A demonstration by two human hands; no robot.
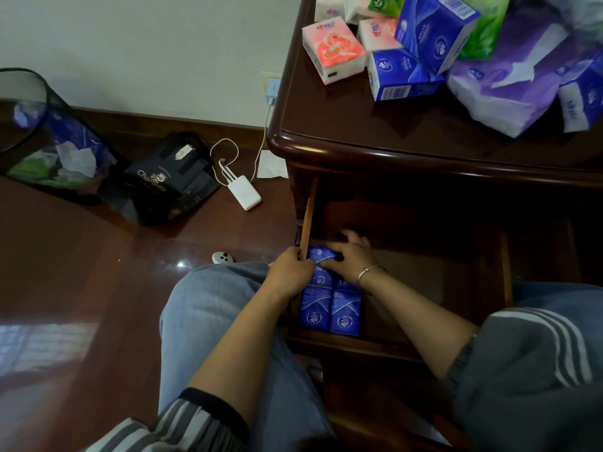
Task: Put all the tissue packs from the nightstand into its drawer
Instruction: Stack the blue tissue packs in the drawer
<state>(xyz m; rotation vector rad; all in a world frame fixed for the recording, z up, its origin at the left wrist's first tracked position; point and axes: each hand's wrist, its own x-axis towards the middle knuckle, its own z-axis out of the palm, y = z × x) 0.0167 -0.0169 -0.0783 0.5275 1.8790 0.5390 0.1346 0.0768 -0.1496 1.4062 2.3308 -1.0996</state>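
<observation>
Left hand [288, 275]: fingers curled on the left edge of the blue tissue pack [321, 255], against the left wall of the drawer [504, 256]. Right hand [352, 257]: clasps the pack from the right. The pack sits directly behind the stored packs [329, 311]. Other packs [332, 50] remain on the nightstand [326, 125], up-right.

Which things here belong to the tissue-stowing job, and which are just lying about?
Job: loose packs on the nightstand; blue packs in the drawer; left hand and right hand, both at the blue packs.

Lying about, on the floor: bin, black bag, power bank, remote, paper.
</observation>
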